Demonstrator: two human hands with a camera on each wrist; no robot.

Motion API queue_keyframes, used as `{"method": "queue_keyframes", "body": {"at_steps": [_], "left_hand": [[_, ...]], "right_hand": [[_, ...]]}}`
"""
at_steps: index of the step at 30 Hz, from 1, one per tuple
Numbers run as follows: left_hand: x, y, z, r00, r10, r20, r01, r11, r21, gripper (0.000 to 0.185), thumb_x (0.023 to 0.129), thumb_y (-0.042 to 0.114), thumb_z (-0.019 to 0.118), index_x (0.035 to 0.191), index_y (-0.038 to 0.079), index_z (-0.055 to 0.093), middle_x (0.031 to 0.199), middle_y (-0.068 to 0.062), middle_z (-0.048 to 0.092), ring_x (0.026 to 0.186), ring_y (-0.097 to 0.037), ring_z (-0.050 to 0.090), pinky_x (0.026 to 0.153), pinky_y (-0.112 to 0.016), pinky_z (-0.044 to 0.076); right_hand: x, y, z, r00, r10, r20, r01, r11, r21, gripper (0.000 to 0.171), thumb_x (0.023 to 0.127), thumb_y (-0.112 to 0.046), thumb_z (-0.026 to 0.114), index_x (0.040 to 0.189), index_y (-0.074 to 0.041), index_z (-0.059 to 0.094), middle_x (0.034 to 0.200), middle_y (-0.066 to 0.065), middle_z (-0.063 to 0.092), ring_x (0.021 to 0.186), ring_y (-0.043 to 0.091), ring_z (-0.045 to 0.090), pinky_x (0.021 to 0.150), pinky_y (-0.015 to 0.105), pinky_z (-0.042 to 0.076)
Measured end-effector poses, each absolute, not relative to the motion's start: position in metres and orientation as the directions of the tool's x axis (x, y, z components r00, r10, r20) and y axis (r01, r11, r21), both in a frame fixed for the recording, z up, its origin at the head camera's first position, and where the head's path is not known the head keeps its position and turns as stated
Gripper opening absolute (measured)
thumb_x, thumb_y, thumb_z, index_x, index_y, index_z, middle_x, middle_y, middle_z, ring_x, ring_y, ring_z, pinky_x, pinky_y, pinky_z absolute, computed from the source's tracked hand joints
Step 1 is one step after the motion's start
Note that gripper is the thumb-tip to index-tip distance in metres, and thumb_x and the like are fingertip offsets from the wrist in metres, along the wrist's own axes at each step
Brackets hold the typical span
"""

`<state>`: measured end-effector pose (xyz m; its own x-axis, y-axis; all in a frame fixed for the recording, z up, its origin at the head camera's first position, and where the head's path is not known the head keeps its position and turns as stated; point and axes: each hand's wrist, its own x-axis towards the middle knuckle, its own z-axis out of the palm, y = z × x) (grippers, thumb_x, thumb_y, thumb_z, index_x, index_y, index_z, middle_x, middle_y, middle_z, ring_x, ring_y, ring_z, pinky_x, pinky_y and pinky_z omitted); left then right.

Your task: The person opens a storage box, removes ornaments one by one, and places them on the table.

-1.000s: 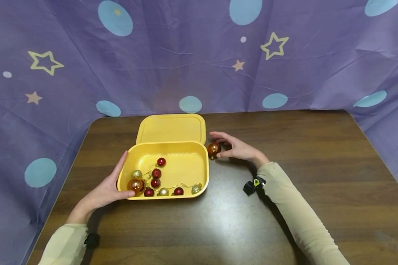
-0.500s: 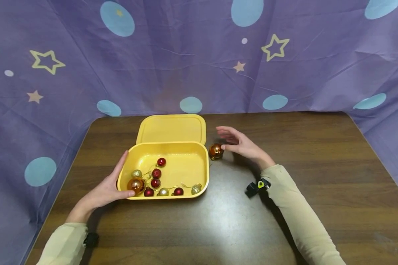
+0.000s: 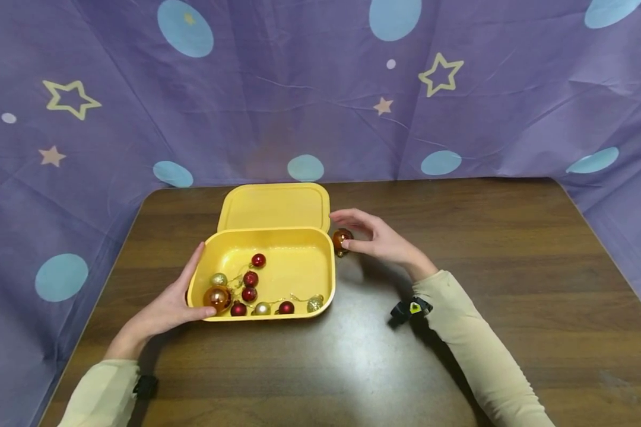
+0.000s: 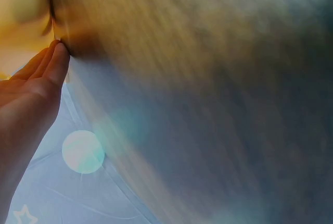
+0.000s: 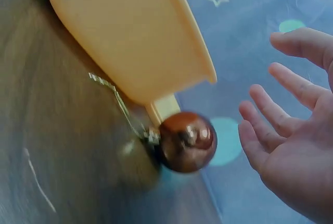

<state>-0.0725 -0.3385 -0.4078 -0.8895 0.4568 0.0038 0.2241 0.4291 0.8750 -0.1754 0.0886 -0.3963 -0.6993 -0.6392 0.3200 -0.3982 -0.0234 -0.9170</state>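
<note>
My left hand (image 3: 171,302) holds the left end of an open yellow box (image 3: 304,255), its thumb over the near rim and its fingers along the outer left wall. Inside lie a large orange bauble (image 3: 216,299) near my thumb and several small red and gold baubles, such as a red bauble (image 3: 259,260). Just outside the right wall, a second shiny orange bauble (image 5: 188,141) rests on the table with a gold loop of string. My right hand (image 3: 387,240) hovers beside it, fingers spread apart and the thumb overlapping it in the head view.
The yellow lid (image 3: 275,206) lies flat behind the box. Both stand on a dark wooden table (image 3: 486,249). A purple curtain (image 3: 342,136) with stars and blue spots hangs right behind the table's far edge.
My right hand first drew back to the right from the outside bauble, then came back toward the box. The bauble rolled slightly right and back. My left hand stays at the box.
</note>
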Motion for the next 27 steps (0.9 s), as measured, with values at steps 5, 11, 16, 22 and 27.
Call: {"method": "queue_keyframes", "body": {"at_steps": [5,11,16,22,27], "left_hand": [[-0.072,-0.338,-0.406,-0.891,0.455,0.003,0.227,0.439,0.869,0.119,0.075,-0.002,0.079,0.156,0.018,-0.006,0.159,-0.020,-0.003,0.136,-0.036,0.017,0.099,-0.007,0.022],[-0.072,-0.339,-0.405,-0.900,0.434,-0.033,0.200,0.480,0.854,0.118,0.076,0.001,0.080,0.156,0.020,-0.005,0.160,-0.017,-0.001,0.137,-0.031,0.018,0.099,-0.006,0.022],[-0.071,-0.340,-0.406,-0.902,0.431,-0.026,0.213,0.496,0.842,0.118,0.076,0.002,0.080,0.156,0.021,-0.004,0.159,-0.018,0.001,0.136,-0.017,0.022,0.098,-0.007,0.025],[-0.071,-0.340,-0.404,-0.905,0.425,-0.020,0.230,0.530,0.816,0.119,0.075,0.005,0.082,0.156,0.021,-0.003,0.159,-0.019,0.005,0.134,-0.023,0.026,0.097,-0.007,0.025],[-0.073,-0.340,-0.405,-0.905,0.426,-0.015,0.240,0.540,0.807,0.120,0.074,0.005,0.082,0.156,0.024,-0.003,0.159,-0.019,0.006,0.133,-0.022,0.028,0.096,-0.006,0.025]], "right_hand": [[-0.162,0.074,-0.391,-0.646,-0.687,0.333,-0.428,-0.035,-0.903,0.048,0.084,0.009,0.066,0.130,0.007,0.052,0.129,0.022,0.054,0.114,0.043,0.051,0.099,0.055,0.038],[-0.148,0.058,-0.385,-0.573,-0.749,0.334,-0.500,-0.003,-0.866,0.044,0.085,0.002,0.069,0.128,0.001,0.057,0.128,0.014,0.057,0.115,0.025,0.053,0.097,0.048,0.042],[-0.137,0.044,-0.383,-0.487,-0.812,0.322,-0.561,0.008,-0.828,0.040,0.087,-0.005,0.068,0.126,-0.002,0.059,0.124,0.009,0.060,0.115,0.016,0.053,0.099,0.035,0.042],[-0.127,0.028,-0.382,-0.442,-0.861,0.252,-0.597,0.073,-0.799,0.035,0.088,-0.005,0.067,0.123,0.000,0.060,0.118,0.011,0.063,0.111,0.013,0.055,0.097,0.027,0.042],[-0.120,0.014,-0.379,-0.411,-0.898,0.157,-0.657,0.172,-0.734,0.035,0.090,-0.007,0.066,0.124,-0.001,0.060,0.117,0.012,0.063,0.105,0.020,0.058,0.093,0.026,0.044]]}}
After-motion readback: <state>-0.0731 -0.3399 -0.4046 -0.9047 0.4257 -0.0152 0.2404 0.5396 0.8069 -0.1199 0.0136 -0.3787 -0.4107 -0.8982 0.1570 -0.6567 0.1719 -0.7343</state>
